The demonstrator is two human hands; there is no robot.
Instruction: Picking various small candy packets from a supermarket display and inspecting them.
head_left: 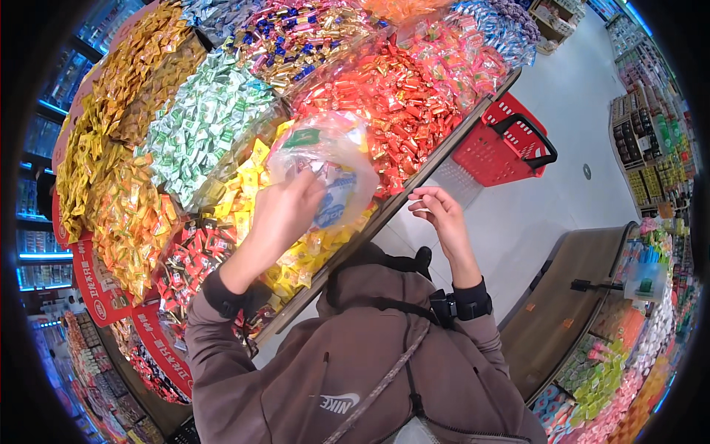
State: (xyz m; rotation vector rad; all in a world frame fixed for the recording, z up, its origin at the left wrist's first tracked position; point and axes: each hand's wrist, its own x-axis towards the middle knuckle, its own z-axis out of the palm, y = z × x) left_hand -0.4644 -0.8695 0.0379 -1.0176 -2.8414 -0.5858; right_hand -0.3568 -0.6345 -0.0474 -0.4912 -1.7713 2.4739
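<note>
A thin clear plastic bag [347, 174] with several wrapped sweets inside rests on a bin of yellow-wrapped candies [248, 177]. My left hand [287, 207] is at the bag, its fingers bent and closed against the plastic. What lies between those fingertips is hidden. My right hand [444, 217] hovers apart from the bag, just past the wooden edge [392, 207] of the display. Its fingers are loosely curled and spread, with nothing visible in them. Red-wrapped candies [392, 96] fill the neighbouring bin beyond the bag.
More bins hold green-and-white candies [211, 115], orange-yellow candies [133, 229] and dark red candies [196, 255]. A red shopping basket [492, 152] with a black handle stands beyond the display edge at right. A brown counter [558, 288] and stocked shelves [647, 140] line the right side.
</note>
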